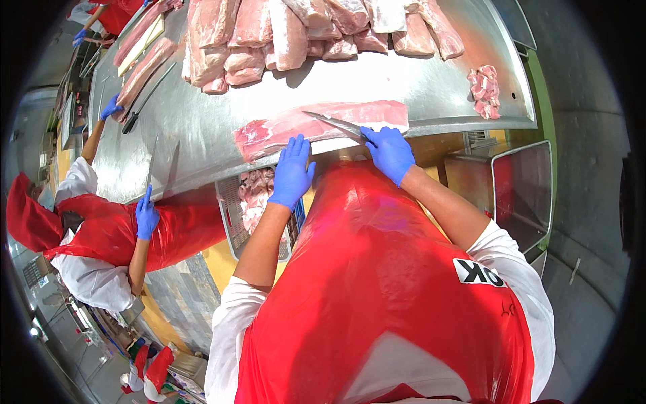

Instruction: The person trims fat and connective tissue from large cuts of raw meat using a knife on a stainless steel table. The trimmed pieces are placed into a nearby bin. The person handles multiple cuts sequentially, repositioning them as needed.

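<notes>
A long slab of pale pink meat (323, 124) lies crosswise along the near edge of the steel table, its redder end to the left. My left hand (292, 174), in a blue glove, is open with fingers stretched out, the fingertips at the slab's near edge. In my right hand (390, 155), also blue-gloved, the handle of a knife (332, 122) is gripped. Its blade points left over the slab; whether it cuts into the meat I cannot tell.
Behind the slab, several meat pieces (289, 34) are piled on the steel table (377, 81). Small trimmings (484, 91) lie at the right. Below the edge are a crate (232, 215) of scraps and a metal bin (521, 195). A co-worker (101, 236) with a knife stands left.
</notes>
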{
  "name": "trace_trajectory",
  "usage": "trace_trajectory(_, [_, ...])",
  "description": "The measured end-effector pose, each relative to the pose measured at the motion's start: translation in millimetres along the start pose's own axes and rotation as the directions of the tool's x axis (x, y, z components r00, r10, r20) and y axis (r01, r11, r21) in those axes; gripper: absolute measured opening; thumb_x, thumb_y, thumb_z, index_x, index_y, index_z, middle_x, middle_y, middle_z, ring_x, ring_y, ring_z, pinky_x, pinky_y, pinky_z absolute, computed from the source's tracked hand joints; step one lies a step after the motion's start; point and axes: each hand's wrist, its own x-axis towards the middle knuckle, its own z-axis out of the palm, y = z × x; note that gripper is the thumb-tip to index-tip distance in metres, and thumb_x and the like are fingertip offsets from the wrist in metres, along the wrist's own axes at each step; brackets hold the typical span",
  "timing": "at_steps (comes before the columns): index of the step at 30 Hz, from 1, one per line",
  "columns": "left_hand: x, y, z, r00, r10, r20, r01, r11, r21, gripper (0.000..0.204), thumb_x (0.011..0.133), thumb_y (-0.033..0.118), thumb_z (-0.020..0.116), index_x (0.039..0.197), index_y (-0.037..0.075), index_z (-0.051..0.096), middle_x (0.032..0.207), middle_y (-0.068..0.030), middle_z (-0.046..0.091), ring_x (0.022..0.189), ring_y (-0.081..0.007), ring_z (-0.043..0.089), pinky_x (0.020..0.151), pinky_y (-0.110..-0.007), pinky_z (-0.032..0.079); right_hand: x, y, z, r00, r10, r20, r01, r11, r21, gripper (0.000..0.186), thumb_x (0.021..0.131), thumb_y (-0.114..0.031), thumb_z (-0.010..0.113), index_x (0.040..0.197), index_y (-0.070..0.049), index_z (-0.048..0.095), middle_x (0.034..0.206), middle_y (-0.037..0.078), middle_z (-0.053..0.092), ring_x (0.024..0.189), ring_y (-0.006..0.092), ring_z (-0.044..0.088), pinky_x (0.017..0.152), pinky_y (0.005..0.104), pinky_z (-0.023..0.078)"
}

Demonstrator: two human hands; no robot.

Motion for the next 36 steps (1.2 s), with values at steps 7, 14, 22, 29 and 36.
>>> trace_trajectory(7, [-2.7,-5.8,-9.1,0.993,0.009,0.118,-0.017,0.998,0.067,0.066,0.097,0.025,0.067,0.155,0.001,0.047,0.168,-0.0211,0.038,0.154,-0.0413,0.036,0.125,-0.052,0.032,24.7,-18.5,16.2,0.998,0.055,0.031,-0.052,0.994,-0.097,0.034,0.101,-0.02,0.06,0.135,-0.014,0.065,0.103,0.022,0.069,0.101,0.0439,0.064,0.086,0.0544,0.055])
trace_trajectory(14, [3.0,-12.5,-13.2,0.983,0.022,0.18,-0.04,0.995,0.094,0.067,0.098,0.029,0.067,0.156,0.002,0.047,0.169,-0.0189,0.037,0.155,-0.0406,0.036,0.123,-0.057,0.034,5.7,-18.7,-5.2,0.99,0.142,0.019,-0.14,0.985,-0.099,0.025,0.101,-0.02,0.059,0.124,-0.012,0.066,0.102,0.023,0.069,0.102,0.0453,0.064,0.088,0.0547,0.055])
trace_trajectory(22, [1.1,-18.4,-9.9,0.978,0.075,0.195,-0.099,0.988,0.117,0.069,0.097,0.031,0.069,0.155,0.002,0.046,0.169,-0.0208,0.034,0.155,-0.0412,0.036,0.123,-0.058,0.034,-2.9,-37.0,4.4,0.982,0.176,-0.067,-0.183,0.977,-0.107,0.023,0.1,-0.019,0.061,0.12,-0.011,0.068,0.103,0.024,0.07,0.101,0.0458,0.066,0.09,0.0566,0.053])
trace_trajectory(29, [-1.6,-21.6,-9.9,0.972,0.07,0.226,-0.097,0.989,0.11,0.071,0.097,0.031,0.07,0.156,0.002,0.043,0.17,-0.0218,0.032,0.155,-0.0417,0.034,0.122,-0.061,0.035,-8.0,-14.0,3.2,0.965,0.249,-0.086,-0.255,0.963,-0.081,0.025,0.099,-0.024,0.064,0.122,-0.016,0.07,0.102,0.025,0.072,0.099,0.0464,0.069,0.087,0.0571,0.055])
trace_trajectory(36, [3.5,-12.9,-13.2,0.998,0.049,0.05,-0.042,0.992,-0.121,0.041,0.094,0.028,0.074,0.126,0.004,0.07,0.149,-0.022,0.056,0.139,-0.0427,0.053,0.114,-0.048,0.046,-68.1,59.7,-31.5,0.938,0.117,-0.327,-0.223,0.925,-0.309,0.028,0.097,-0.02,0.067,0.125,-0.02,0.069,0.091,0.018,0.067,0.089,0.0425,0.063,0.077,0.0542,0.053])
